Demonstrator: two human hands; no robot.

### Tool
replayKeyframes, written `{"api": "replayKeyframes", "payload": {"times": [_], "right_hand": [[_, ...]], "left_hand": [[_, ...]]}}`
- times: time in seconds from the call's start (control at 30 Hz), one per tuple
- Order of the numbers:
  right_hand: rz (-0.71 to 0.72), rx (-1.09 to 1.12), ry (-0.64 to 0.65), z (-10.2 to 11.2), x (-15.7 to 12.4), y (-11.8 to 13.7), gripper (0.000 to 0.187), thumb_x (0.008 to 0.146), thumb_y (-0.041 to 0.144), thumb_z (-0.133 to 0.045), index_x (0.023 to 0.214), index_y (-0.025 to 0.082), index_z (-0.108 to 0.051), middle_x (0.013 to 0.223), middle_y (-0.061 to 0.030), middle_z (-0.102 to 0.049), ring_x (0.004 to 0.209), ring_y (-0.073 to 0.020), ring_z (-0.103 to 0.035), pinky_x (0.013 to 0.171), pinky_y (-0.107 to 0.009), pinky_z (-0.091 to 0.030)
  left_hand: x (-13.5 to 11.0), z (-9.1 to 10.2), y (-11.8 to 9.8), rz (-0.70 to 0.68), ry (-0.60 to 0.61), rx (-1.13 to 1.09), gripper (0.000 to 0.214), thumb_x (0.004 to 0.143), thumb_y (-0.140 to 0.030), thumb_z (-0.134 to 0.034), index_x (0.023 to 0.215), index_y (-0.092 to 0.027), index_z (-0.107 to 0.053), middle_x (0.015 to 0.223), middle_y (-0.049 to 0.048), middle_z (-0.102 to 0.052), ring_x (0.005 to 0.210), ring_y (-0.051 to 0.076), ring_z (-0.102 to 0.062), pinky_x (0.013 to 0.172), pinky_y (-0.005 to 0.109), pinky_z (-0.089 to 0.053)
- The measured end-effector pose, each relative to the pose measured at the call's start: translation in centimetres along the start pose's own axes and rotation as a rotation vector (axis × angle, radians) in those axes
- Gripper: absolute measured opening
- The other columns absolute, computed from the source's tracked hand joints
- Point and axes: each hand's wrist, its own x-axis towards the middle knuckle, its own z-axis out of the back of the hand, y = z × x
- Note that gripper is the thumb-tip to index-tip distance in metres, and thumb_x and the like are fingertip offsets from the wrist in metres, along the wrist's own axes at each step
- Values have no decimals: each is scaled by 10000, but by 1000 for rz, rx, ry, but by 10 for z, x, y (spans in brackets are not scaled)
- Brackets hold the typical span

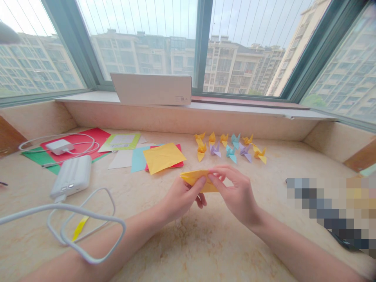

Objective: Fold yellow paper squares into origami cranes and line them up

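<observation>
A partly folded sheet of yellow origami paper (195,177) is held up between both hands, above the stone counter. My left hand (188,192) grips its left part, thumb on the near face and fingers behind. The thumb and index finger of my right hand (235,188) pinch its upper right edge. Just beyond the hands lies a flat yellow square sheet (164,157) on top of a red sheet (178,150). Past my right hand stand several folded paper cranes in two rows, among them a yellow crane (201,150), a purple crane (215,149) and a teal crane (231,154).
On the left lie a white power bank (73,176), a charger (59,147) and looped white cable (123,235), partly over my left forearm. Red paper (101,137) and green paper (38,158) lie behind. A white box (152,89) stands on the sill. A blurred dark object (326,215) lies right.
</observation>
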Motion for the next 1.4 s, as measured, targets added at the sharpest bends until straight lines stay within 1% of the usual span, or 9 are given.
{"api": "replayKeyframes", "payload": {"times": [0.13,0.3,0.4,0.6,0.7,0.83,1.07,1.2,1.4], "right_hand": [[19,2,3,0,-1,-2,130,903,149,-638,941,230,-731,944,-30,-738,807,-165,-674,698,-297,-547],[57,48,56,1,-1,-1,134,889,125,-644,926,230,-718,1017,-43,-688,932,-179,-678,813,-307,-559],[32,71,103,-1,-2,-1,133,898,152,-638,964,238,-714,1064,-50,-666,989,-194,-674,850,-323,-560],[-82,91,103,-3,-1,-4,186,883,196,-669,1060,250,-689,1033,-39,-714,932,-201,-682,797,-340,-560],[-51,144,121,-2,0,-5,163,900,179,-646,1019,255,-726,1005,-36,-719,936,-193,-683,826,-341,-556],[-26,175,118,0,-1,-5,211,911,145,-616,1025,260,-752,984,-35,-721,916,-174,-685,806,-315,-561],[34,171,141,4,-1,-2,295,886,89,-600,1030,278,-774,960,-29,-714,848,-156,-684,718,-281,-576],[89,149,145,4,0,-1,307,880,79,-599,1048,266,-774,968,-42,-707,843,-159,-690,707,-281,-583],[83,175,150,3,-3,0,322,879,72,-579,1056,263,-767,973,-41,-697,842,-148,-679,707,-268,-583]], "left_hand": [[-1,-2,-4,3,8,-41,394,927,-477,-587,1085,-130,-687,656,0,-649,469,99,-608,440,181,-482],[-1,-3,-5,16,-35,-47,375,930,-465,-583,1053,-125,-681,624,-6,-639,454,109,-609,429,190,-483],[0,-3,-4,7,-53,-53,367,927,-460,-588,1054,-127,-675,631,-5,-639,472,123,-628,429,200,-494],[2,-3,-1,-26,-54,-75,351,918,-457,-602,1009,-127,-677,697,12,-656,488,121,-629,440,213,-515],[1,-2,0,-30,-44,-95,375,929,-472,-582,1033,-119,-654,714,18,-657,496,125,-636,451,220,-524],[1,-1,1,-39,-26,-153,411,935,-495,-561,1069,-111,-625,815,54,-682,502,130,-649,449,231,-527],[-1,2,1,-91,34,-242,428,964,-495,-485,997,-105,-658,828,90,-706,519,141,-649,470,251,-540],[-2,2,1,-118,40,-251,489,966,-544,-453,961,-105,-668,795,87,-701,530,148,-650,478,256,-542],[-4,0,-4,-120,-1,-137,436,926,-522,-569,934,-96,-664,727,54,-675,516,125,-636,470,218,-526]]}}
